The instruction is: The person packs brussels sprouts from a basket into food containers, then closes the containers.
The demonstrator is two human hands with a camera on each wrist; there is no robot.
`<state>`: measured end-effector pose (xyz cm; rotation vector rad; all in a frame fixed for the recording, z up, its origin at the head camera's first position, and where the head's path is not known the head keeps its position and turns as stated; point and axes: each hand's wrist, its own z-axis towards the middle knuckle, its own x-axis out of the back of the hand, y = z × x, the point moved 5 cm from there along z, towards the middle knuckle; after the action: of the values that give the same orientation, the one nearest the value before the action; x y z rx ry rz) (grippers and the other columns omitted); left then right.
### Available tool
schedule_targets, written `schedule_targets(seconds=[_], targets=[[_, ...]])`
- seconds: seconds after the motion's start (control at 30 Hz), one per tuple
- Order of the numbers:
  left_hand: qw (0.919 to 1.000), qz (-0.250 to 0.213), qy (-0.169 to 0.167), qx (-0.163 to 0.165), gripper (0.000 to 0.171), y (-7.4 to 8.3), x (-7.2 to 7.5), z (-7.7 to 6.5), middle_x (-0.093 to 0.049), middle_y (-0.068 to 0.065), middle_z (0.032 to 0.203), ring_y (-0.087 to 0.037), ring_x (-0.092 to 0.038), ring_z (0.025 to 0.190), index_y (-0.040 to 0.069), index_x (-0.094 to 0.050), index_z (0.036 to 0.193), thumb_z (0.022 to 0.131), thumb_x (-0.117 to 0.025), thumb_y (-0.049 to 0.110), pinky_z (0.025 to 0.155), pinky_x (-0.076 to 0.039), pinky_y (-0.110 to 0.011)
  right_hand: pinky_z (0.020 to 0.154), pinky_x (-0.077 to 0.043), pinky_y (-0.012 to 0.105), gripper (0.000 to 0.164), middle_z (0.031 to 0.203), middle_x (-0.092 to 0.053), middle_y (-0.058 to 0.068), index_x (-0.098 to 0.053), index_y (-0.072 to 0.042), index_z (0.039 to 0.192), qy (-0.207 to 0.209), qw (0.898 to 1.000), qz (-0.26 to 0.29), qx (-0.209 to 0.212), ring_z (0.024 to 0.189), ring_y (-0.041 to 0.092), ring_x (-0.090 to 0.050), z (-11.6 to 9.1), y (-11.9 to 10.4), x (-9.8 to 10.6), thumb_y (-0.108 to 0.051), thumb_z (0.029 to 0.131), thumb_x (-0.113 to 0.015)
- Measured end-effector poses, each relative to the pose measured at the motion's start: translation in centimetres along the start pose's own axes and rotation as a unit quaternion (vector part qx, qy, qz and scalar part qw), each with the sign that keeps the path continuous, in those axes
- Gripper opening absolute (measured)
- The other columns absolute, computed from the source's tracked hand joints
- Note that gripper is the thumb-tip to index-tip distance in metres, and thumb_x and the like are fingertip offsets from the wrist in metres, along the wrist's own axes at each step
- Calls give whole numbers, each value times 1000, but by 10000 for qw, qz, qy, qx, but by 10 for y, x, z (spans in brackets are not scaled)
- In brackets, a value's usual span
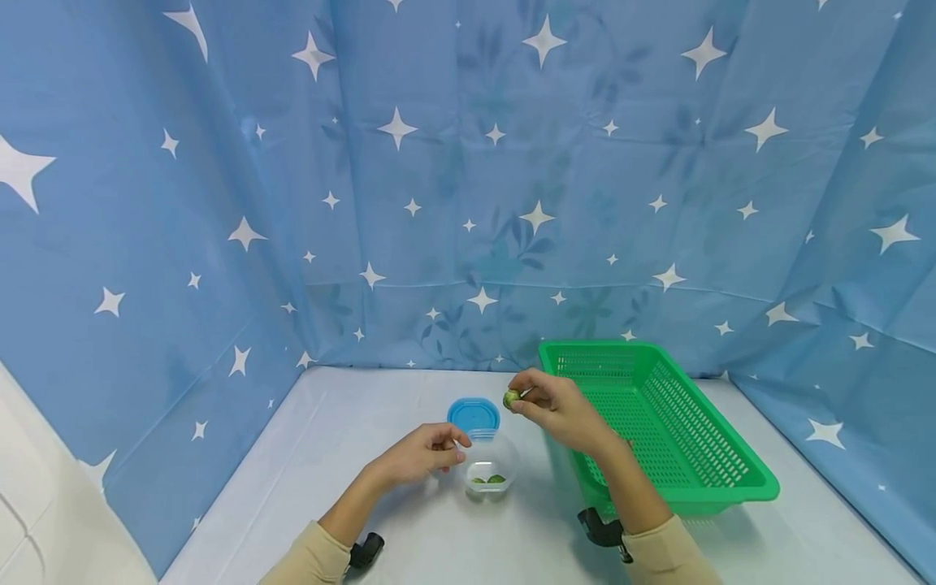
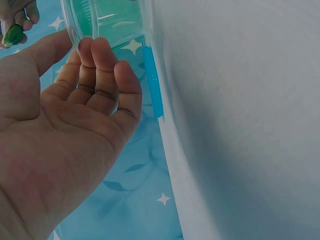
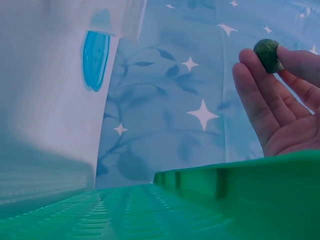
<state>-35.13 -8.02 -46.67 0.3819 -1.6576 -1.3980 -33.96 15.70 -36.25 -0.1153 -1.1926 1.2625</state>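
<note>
My right hand (image 1: 561,413) pinches a small green Brussels sprout (image 1: 510,399) between thumb and fingertips, raised above the table beside the green basket. The right wrist view shows the same sprout (image 3: 268,55) between thumb and fingers. My left hand (image 1: 420,457) is at the left side of a clear plastic container (image 1: 508,460), its fingers loosely bent. In the left wrist view the fingertips are right at the container's rim (image 2: 75,30), with the palm bare. Some green sprouts (image 1: 496,479) lie at the bottom of the container.
A blue lid (image 1: 474,416) lies flat on the white table (image 1: 307,455) behind the container. To the right stands a large green perforated basket (image 1: 753,491), partly behind the right forearm. Blue star-patterned curtains (image 1: 439,171) close off the back and both sides.
</note>
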Motion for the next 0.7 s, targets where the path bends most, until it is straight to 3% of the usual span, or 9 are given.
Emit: schedule_targets(seconds=[0.23,0.37,0.57,0.7], targets=[[10000,32,2,-19,29,1,0,0,-60,0,87,-15,-58,80,-2,-65,127,106,-62,18,76,-52,-36,79,-60,26,16,109,-72,3,-67,-12,117,-701,9970,-315,-124,93,19,-76,1,2,-12,-11,101,-68],[10000,36,13,-6,29,2,0,0,-60,0,87,-15,-58,80,-1,-65,127,106,-62,18,76,-51,-36,80,-59,25,16,108,-72,2,-66,-12,116,-1010,9938,-330,-318,93,16,-74,-1,2,-16,-9,101,-69],[10000,60,36,-17,29,3,-1,-1,-60,-1,86,-13,-58,78,-2,-65,127,105,-63,18,75,-52,-36,78,-58,25,13,103,-73,4,-65,-10,111,-1411,9888,-336,-354,93,24,-75,-4,3,-22,-5,100,-68],[10000,27,52,-45,29,5,-1,-1,-59,-2,85,-14,-57,78,-3,-64,126,105,-63,17,74,-51,-36,76,-58,26,11,102,-73,4,-64,-10,109,-1577,9861,-289,-428,91,18,-75,-5,5,-25,-4,100,-68]])
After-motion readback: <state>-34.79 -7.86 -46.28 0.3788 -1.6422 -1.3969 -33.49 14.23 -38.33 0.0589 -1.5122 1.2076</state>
